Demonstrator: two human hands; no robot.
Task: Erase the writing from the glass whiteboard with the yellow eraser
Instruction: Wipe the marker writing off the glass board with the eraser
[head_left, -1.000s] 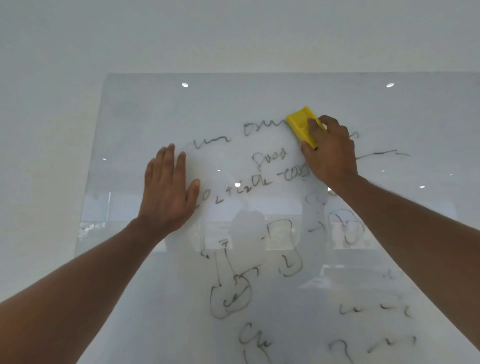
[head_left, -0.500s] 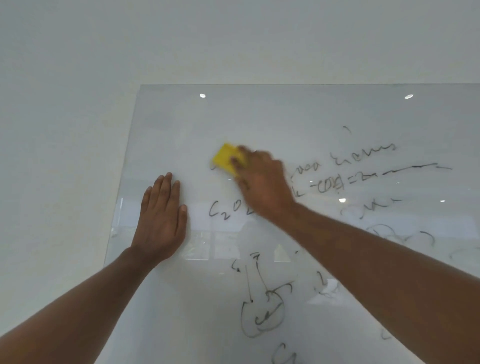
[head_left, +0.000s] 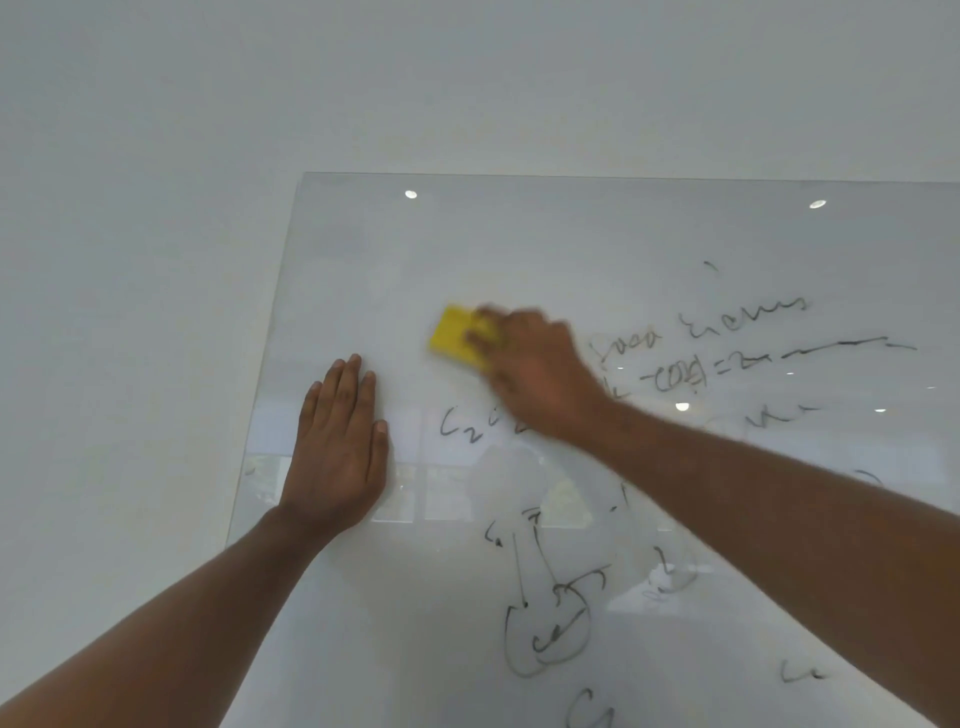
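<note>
The glass whiteboard (head_left: 571, 234) hangs on a pale wall and fills the right and lower part of the view. Black marker writing (head_left: 737, 338) runs across its right side, and a sketch with arrows (head_left: 545, 623) sits lower down. My right hand (head_left: 535, 374), blurred by motion, presses the yellow eraser (head_left: 454, 335) flat against the glass in the upper left area, fingers over its right half. My left hand (head_left: 337, 441) lies flat on the board near its left edge, fingers together, holding nothing. The letters "C2" (head_left: 460, 426) show between the two hands.
The board's left edge (head_left: 270, 374) and top edge (head_left: 623, 176) border the bare wall (head_left: 156, 208). Ceiling lights (head_left: 410, 194) and a room reflect in the glass. More scribbles (head_left: 800, 673) lie at the lower right.
My right hand has swept the eraser leftward across the top line, and the words at upper left are gone. The view has shifted left. My left hand stays flat on the glass.
</note>
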